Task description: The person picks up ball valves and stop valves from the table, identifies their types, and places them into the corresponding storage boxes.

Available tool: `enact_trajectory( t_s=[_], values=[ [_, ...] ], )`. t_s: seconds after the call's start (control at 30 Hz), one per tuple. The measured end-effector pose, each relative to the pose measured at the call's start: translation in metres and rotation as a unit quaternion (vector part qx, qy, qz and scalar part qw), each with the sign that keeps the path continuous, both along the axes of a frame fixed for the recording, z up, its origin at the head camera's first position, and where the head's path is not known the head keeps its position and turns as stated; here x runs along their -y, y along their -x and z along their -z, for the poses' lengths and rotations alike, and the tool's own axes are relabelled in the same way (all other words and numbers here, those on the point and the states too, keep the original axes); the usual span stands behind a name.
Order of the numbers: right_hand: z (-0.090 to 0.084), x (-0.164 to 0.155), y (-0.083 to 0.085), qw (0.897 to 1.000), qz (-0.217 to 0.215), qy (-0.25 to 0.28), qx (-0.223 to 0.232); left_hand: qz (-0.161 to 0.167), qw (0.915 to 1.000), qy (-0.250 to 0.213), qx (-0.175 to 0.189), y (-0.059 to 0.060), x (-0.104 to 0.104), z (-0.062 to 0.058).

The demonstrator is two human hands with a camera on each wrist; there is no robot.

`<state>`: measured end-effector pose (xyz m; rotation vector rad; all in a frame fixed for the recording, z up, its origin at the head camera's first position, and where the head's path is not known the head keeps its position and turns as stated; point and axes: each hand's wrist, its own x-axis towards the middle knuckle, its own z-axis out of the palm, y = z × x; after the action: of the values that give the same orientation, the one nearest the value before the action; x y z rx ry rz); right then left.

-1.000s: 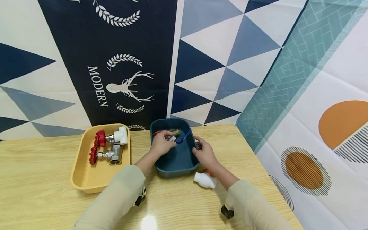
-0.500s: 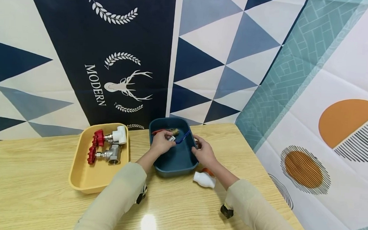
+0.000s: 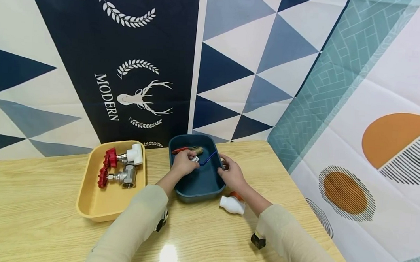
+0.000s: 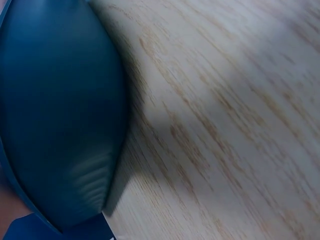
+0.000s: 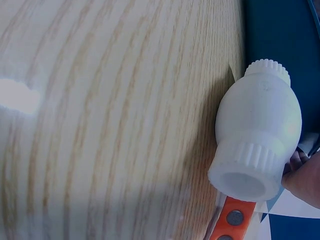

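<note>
In the head view, my left hand [image 3: 184, 164] reaches into the dark blue bin [image 3: 196, 195] and pinches a small silver-bodied valve [image 3: 195, 159] with a blue lever handle [image 3: 208, 158]. Just beyond its fingers lies a brass valve [image 3: 197, 150] with a red lever [image 3: 180, 150]. My right hand [image 3: 233, 175] is at the bin's right outer side, fingers and thumb curled around a metal fitting [image 3: 225, 163], mostly hidden. Below that wrist, a white plastic ball valve [image 3: 232, 205] with an orange handle [image 3: 236, 195] lies on the table; the right wrist view shows the white valve [image 5: 260, 130] close up.
A yellow tray [image 3: 97, 204] to the left carries a white-bodied valve [image 3: 135, 154] and a metal valve [image 3: 127, 177], both with red wheel handles. A patterned wall cloth [image 3: 220, 76] rises behind the wooden table [image 3: 204, 241].
The head view has shifted slightly, so the table things sit a little further left. Both hands keep their places at the bin.
</note>
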<state>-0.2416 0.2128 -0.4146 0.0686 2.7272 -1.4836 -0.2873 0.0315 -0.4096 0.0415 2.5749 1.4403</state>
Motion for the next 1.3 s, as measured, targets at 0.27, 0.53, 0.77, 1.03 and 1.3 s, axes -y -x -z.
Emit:
enact_trajectory(
  t_s=[0.27,0.53,0.77,1.03,1.3],
  values=[
    [0.001,0.000,0.000,1.000,0.000,0.001,-0.001,0.000,1.0000,0.004,0.004,0.002,-0.001,0.002],
    [0.000,0.000,0.000,1.000,0.001,-0.002,-0.002,-0.001,0.9995,0.027,0.018,0.003,-0.001,-0.001],
    [0.000,-0.001,0.000,1.000,-0.002,-0.003,0.000,-0.009,0.9983,0.052,0.026,0.005,-0.003,0.000],
    [-0.001,-0.001,0.000,1.000,-0.001,-0.001,-0.001,-0.012,0.9974,0.064,0.030,0.015,-0.004,0.006],
    [0.000,0.000,-0.001,1.000,-0.001,0.001,0.002,-0.011,0.9959,0.084,0.032,0.010,-0.002,0.001]
  ],
)
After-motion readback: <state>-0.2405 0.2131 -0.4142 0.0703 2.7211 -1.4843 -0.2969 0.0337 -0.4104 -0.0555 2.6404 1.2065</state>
